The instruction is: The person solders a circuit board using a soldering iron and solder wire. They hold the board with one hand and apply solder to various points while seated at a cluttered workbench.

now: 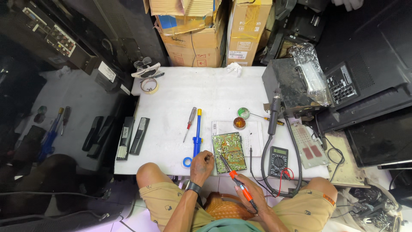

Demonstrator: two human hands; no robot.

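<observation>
A green circuit board (231, 149) lies on a white sheet at the near edge of the white table (206, 92). My right hand (247, 192) grips an orange-handled soldering iron (235, 178), its tip touching the board's near-left part. My left hand (201, 165) rests at the board's left edge with fingers pinched, apparently on thin solder wire that is too fine to see clearly. A blue desoldering pump (197, 136) lies just left of that hand, beside a red screwdriver (189, 123).
A multimeter (278, 162) with leads sits right of the board. Behind it are a flux tin (239, 123), a green solder reel (243, 113) and a black hot-air station (288, 88). Tape roll (149, 86) at far left, two remotes (133, 137) on the left edge, cardboard boxes (197, 34) behind.
</observation>
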